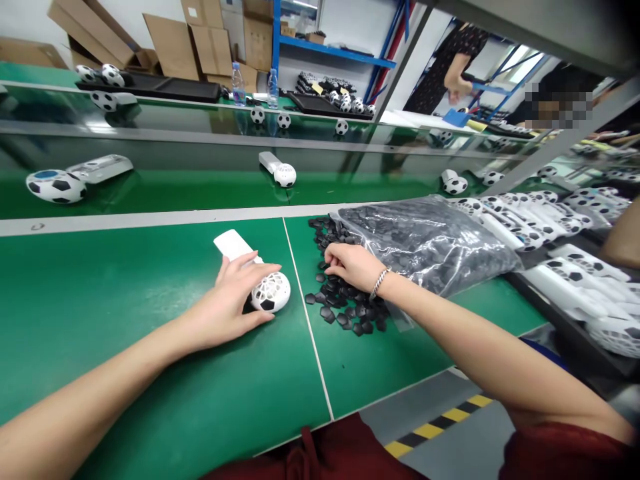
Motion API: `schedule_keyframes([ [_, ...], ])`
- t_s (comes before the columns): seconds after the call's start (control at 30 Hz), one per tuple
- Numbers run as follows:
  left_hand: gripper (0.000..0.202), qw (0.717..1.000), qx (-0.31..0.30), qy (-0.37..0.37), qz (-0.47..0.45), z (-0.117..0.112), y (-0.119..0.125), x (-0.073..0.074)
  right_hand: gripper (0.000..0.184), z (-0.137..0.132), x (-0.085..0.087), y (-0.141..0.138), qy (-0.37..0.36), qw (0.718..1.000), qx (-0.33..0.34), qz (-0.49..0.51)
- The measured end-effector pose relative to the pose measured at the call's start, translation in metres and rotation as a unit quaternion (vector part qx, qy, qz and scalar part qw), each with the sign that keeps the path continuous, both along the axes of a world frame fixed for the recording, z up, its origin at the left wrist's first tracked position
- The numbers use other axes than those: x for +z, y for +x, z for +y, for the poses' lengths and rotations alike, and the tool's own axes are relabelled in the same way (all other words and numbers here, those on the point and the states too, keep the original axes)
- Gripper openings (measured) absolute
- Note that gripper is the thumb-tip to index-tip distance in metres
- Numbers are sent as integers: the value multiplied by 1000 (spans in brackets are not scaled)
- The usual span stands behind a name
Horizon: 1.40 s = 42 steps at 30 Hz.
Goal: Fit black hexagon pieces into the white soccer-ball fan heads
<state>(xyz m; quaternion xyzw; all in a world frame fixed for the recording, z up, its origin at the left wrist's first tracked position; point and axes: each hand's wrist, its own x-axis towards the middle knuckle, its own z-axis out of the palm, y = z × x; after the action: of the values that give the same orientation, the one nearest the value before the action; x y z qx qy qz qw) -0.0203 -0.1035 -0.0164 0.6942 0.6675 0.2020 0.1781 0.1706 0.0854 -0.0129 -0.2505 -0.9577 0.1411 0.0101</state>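
Note:
My left hand (239,297) is wrapped around a white handheld fan with a football-patterned head (271,291), which lies on the green table. Its white handle (231,244) points away to the upper left, and a few black patches show on the head. Over a heap of small black pentagon pieces (345,312) is my right hand (353,265), wearing a chain bracelet. Its fingers are curled in against the pieces; whatever is between the fingertips is hidden. A clear plastic bag (425,240) full of the same black pieces lies just behind that hand.
On the right, trays hold rows of white football fans (595,287). A conveyor (200,190) runs behind the table, carrying several fans, one at the left (57,187). Farther back are cardboard boxes (170,47), water bottles (239,85), blue shelving (335,50) and other people.

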Motion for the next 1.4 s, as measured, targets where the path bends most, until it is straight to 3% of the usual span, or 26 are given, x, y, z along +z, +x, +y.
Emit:
schedule_keyframes([
  [0.27,61,1000,7,-9,-8,1,4,1,4,-8,7,2,6,999,21,30],
  [0.37,62,998,18,-18,-51,2,6,3,16,-23,15,-1,-47,993,57,90],
  [0.47,56,996,5,-22,-85,2,6,5,13,-45,22,-4,-106,977,124,139],
  [0.57,54,994,-19,-30,-100,3,4,6,6,-62,24,-7,-168,968,110,152],
  [0.67,54,994,-26,-27,-98,3,3,6,12,-70,23,-7,-233,957,92,144],
  [0.83,53,994,-31,-24,-99,4,4,6,16,-71,20,-4,-198,963,108,146],
  [1.0,52,996,-20,-12,-91,2,7,5,6,-73,18,-3,-161,949,74,259],
  [1.07,52,996,-12,-8,-87,1,8,4,4,-75,14,-5,-223,935,44,274],
  [1.2,54,996,1,-3,-90,2,11,2,7,-76,2,-12,-399,879,16,259],
  [1.3,51,996,11,-1,-94,2,14,3,9,-73,-4,-17,-426,865,10,263],
  [1.4,46,995,20,-7,-100,2,16,5,11,-70,-6,-21,-418,871,9,259],
])
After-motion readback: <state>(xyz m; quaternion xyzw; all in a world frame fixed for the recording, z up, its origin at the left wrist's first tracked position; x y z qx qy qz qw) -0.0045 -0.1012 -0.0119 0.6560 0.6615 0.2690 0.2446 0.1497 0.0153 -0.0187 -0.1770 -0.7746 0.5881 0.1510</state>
